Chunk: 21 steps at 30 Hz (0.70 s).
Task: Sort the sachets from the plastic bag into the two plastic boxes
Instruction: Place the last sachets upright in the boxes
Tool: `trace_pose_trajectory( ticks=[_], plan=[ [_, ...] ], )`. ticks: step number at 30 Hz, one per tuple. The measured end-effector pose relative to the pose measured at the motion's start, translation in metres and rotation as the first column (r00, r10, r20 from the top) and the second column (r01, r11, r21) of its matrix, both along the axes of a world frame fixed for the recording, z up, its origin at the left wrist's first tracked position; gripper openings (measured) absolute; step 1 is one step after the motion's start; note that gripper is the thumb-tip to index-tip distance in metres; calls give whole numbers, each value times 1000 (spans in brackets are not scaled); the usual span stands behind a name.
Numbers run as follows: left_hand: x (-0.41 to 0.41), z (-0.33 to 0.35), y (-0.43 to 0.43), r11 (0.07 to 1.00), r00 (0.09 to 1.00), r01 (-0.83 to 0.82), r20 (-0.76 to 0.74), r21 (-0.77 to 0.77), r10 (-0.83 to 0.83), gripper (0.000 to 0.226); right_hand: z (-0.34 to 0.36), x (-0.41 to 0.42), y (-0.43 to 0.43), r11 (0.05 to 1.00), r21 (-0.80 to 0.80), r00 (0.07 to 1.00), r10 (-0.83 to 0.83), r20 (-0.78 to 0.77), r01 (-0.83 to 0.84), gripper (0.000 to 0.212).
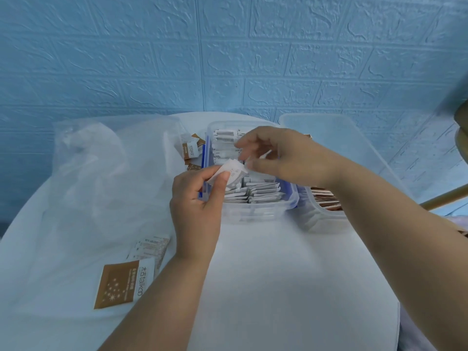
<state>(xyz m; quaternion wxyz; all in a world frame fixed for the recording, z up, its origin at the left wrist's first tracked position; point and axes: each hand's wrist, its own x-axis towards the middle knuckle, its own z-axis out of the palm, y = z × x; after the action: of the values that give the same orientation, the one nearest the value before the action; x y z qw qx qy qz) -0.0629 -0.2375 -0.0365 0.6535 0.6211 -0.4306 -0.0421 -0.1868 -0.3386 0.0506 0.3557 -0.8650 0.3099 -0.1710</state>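
White sachets [231, 174] are being pinched between the thumb and fingers of the left hand [197, 203], just over the near-left rim of the clear box [291, 201], which is holding rows of the same kind. The right hand [283, 158] is hovering above that box, thumb and forefinger curled close to the held ones (whether they are gripping, I cannot tell). A second box [326, 216] with brown contents is standing just to the right, and the plastic bag [101, 173] is lying to the left on the white table [278, 274], with a brown sachet [121, 285] at its near end.

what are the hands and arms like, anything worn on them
Nothing is worn. The left hand and right hand show no gloves, rings or watch, and both forearms are without sleeves as far as the frame reaches. The nails that show look short and unpainted.
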Motion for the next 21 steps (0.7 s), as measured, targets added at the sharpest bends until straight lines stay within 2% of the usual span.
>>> trace_pose_trajectory(
  ticks=[2, 4, 7, 9, 13, 21],
  plan=[
    [-1, 2, 1, 1000, 1000, 9, 3, 9, -9, 13, -1, 5, 5, 995, 85, 997, 39, 59, -44, 22],
    [-1, 2, 1, 1000, 1000, 19, -12, 20, -19, 15, -1, 8, 7, 997, 72, 995, 29, 91, -36, 13],
    [0, -1, -1, 999, 1000, 8, 1, 47, -8, 14, 3, 2, -1, 998, 13, 988, -66, 142, 65, 16],
    [1, -2, -3, 996, 1000, -5, 18, 84, 3, 20, 8, -6, -9, 986, -108, 989, -114, 94, 124, 13],
    [3, -2, -6, 990, 1000, 12, -10, 139, -10, 23, 9, -14, -15, 950, -298, 993, -113, -47, 93, 10],
    [1, 0, -4, 989, 1000, 22, -20, 147, -19, 23, -14, -4, -9, 914, -403, 958, -77, -277, -43, 10]
  ],
)
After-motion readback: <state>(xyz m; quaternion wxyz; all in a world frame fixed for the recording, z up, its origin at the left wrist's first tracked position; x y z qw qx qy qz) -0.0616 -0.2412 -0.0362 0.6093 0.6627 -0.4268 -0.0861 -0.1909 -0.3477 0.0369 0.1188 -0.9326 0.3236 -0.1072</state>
